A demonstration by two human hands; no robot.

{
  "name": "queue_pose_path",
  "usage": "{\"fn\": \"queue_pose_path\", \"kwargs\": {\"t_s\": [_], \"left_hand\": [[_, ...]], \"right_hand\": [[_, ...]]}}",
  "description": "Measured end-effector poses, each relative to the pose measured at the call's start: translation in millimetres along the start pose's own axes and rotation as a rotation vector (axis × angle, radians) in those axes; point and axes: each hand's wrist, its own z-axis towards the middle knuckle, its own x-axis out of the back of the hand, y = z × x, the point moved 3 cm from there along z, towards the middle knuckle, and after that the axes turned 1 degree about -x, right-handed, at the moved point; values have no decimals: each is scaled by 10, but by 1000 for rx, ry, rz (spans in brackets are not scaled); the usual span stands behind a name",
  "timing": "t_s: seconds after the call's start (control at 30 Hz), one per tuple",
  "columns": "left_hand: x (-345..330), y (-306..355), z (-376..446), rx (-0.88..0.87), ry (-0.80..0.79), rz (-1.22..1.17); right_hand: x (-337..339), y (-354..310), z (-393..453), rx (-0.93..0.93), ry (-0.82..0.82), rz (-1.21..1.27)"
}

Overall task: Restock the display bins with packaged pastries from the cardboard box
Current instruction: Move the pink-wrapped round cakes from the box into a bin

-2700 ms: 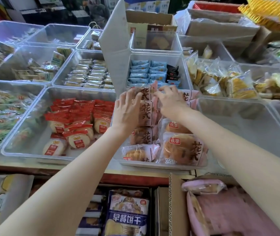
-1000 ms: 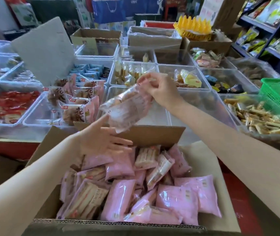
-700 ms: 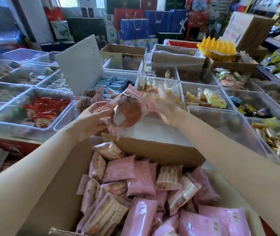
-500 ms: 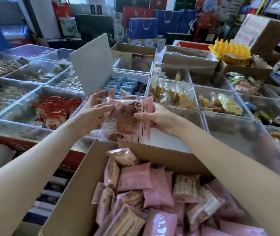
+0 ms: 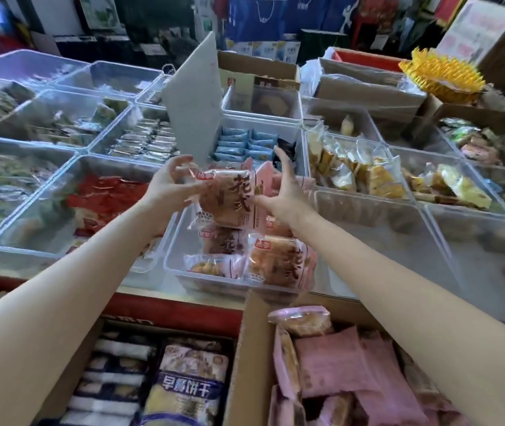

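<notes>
the left hand (image 5: 168,187) pinches the left edge of a packaged pastry (image 5: 229,198), thumb on the wrapper and fingers curled over its top corner. to the right of that pinch the pack stands upright above the clear display bin (image 5: 174,265), over packs already stacked there. on the far side of the pack, the right hand (image 5: 282,192) is spread, thumb touching the right edge, fingers lifted clear; it steadies more than it clamps.

below and to the right of both hands, the cardboard box (image 5: 245,348) holds many more pink packs.

risk, as a judgement: with only one firm pinch, the slick wrapper could slip or twist and land flat or crooked. pushed down hard, it could topple the leaning packs beneath, or crush the soft bread.

half a second ago both hands held the pack flat nearer the box; it now sits further forward over the bin, and the right hand has loosened.
</notes>
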Motion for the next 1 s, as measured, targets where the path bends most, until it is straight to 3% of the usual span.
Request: {"fn": "queue_pose_path", "kwargs": {"t_s": [0.1, 0.23, 0.37, 0.5, 0.7, 0.83, 1.0], "left_hand": [[71, -9, 248, -71, 14, 133], [114, -203, 366, -94, 32, 417], [256, -373, 449, -79, 76, 465], [276, -310, 464, -174, 132, 541], [66, -494, 349, -144, -18, 619], [-89, -510, 451, -88, -38, 593], [-175, -727, 369, 28, -97, 826]], "right_hand": [[-224, -80, 146, 114, 109, -164], [-476, 16, 251, 56, 63, -293], [-657, -14, 352, 50, 23, -324], [-763, -18, 430, 93, 43, -423], [-777, 357, 337, -95, -62, -520], [-667, 360, 316, 9, 116, -662], [-704, 347, 334, 188, -24, -1115]]}}
